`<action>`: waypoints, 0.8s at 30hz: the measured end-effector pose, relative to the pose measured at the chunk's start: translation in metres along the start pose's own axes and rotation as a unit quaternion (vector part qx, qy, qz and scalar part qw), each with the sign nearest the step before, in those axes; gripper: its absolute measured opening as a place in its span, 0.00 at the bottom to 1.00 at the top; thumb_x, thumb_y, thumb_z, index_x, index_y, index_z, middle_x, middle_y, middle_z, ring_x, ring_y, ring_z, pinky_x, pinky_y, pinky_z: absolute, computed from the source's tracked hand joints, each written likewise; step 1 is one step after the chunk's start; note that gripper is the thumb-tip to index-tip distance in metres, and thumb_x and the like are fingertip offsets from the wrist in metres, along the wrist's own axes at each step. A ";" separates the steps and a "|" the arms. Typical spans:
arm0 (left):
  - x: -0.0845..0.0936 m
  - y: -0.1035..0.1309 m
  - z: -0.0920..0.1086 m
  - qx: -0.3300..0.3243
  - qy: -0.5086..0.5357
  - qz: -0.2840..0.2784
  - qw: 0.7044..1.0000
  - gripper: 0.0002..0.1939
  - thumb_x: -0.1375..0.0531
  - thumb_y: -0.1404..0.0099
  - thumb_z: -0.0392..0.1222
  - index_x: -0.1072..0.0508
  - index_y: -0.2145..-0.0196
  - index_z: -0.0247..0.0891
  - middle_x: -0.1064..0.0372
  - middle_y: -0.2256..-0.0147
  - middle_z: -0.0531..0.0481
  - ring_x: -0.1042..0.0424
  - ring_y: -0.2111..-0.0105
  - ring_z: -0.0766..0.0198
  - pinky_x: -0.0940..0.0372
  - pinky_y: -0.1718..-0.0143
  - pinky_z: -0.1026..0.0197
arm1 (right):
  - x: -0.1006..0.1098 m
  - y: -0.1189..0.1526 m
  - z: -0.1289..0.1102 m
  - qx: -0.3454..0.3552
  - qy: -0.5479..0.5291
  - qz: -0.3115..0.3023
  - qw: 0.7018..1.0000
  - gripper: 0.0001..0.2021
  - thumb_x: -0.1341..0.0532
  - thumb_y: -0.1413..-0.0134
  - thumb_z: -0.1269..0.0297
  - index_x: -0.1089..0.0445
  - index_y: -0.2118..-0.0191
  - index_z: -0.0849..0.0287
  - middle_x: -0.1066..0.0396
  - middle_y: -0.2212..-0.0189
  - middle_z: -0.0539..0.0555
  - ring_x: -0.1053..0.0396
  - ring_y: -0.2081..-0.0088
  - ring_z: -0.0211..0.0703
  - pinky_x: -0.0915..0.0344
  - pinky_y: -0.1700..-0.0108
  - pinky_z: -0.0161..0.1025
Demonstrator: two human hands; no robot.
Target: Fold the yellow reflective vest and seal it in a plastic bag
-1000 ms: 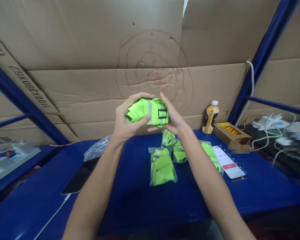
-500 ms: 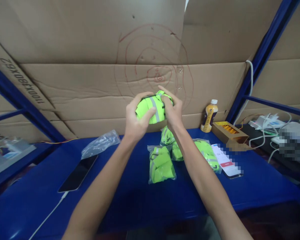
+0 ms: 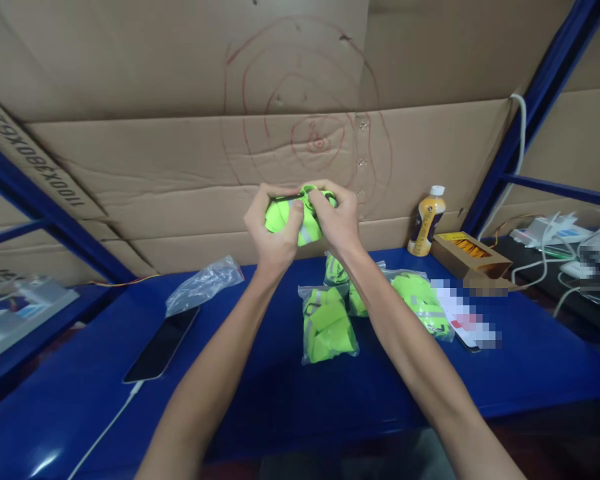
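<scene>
Above the blue table, my left hand (image 3: 271, 232) and my right hand (image 3: 341, 219) grip a folded reflective vest (image 3: 307, 230) from both sides. It is fluorescent yellow-green with a grey stripe and black edging. My left thumb presses on its front; my right thumb and fingers pinch its top right part. Fingers behind the bundle are hidden. Below, several similar folded vests lie in clear plastic bags: one bagged vest (image 3: 329, 328) in front, another bagged vest (image 3: 420, 301) to the right, others partly behind my right forearm.
On the left of the blue table (image 3: 260, 400) lie an empty clear bag (image 3: 205, 285) and a phone (image 3: 163, 347) on a cable. A juice bottle (image 3: 427, 223), an open cardboard box (image 3: 470, 259) and a blurred-out phone (image 3: 465, 320) are at right. A cardboard wall (image 3: 180, 160) stands behind.
My right hand has closed in over the vest's top right, and the bundle now looks more squeezed between my hands. The view has shifted slightly.
</scene>
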State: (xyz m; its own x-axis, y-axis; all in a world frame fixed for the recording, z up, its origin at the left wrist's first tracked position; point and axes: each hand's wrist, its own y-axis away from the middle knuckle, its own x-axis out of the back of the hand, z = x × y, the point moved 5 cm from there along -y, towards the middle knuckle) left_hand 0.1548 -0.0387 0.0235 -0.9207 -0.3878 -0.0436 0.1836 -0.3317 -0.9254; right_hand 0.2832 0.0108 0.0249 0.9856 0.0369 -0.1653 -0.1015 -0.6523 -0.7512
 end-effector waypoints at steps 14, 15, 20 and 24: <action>-0.010 -0.001 -0.009 -0.024 0.083 -0.019 0.996 0.16 0.40 0.23 0.55 0.18 0.51 0.44 0.20 0.47 0.49 0.23 0.42 0.52 0.32 0.35 0.44 | -0.010 0.005 -0.003 -0.063 -0.035 -0.084 0.994 0.20 0.31 0.44 0.41 0.21 0.64 0.56 0.22 0.63 0.51 0.24 0.54 0.46 0.25 0.51 0.41; -0.010 -0.001 -0.008 -0.023 0.086 -0.019 0.996 0.15 0.40 0.23 0.55 0.18 0.53 0.44 0.19 0.49 0.51 0.22 0.43 0.53 0.31 0.36 0.44 | -0.011 0.006 -0.005 -0.066 -0.043 -0.098 0.992 0.21 0.30 0.46 0.41 0.22 0.63 0.56 0.23 0.63 0.51 0.24 0.56 0.45 0.25 0.52 0.40; -0.006 -0.001 -0.004 -0.037 0.129 -0.010 0.991 0.22 0.46 0.19 0.59 0.19 0.58 0.43 0.19 0.49 0.50 0.22 0.43 0.55 0.34 0.36 0.41 | -0.013 0.012 -0.012 -0.067 -0.069 -0.158 0.983 0.23 0.24 0.52 0.44 0.24 0.58 0.53 0.23 0.58 0.49 0.25 0.53 0.44 0.24 0.50 0.40; -0.005 -0.002 -0.007 -0.012 0.132 -0.030 0.991 0.25 0.49 0.20 0.64 0.19 0.55 0.46 0.20 0.48 0.51 0.24 0.41 0.53 0.34 0.36 0.42 | -0.011 0.014 -0.007 -0.083 -0.093 -0.151 0.981 0.28 0.19 0.63 0.50 0.24 0.56 0.52 0.22 0.54 0.51 0.25 0.47 0.48 0.24 0.44 0.46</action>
State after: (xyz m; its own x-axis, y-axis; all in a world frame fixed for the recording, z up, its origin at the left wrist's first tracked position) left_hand 0.1568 -0.0298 0.0224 -0.9885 -0.1276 -0.0818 0.1197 -0.3264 -0.9376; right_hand 0.2716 -0.0035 0.0207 0.9238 0.3752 -0.0761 0.2302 -0.7032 -0.6727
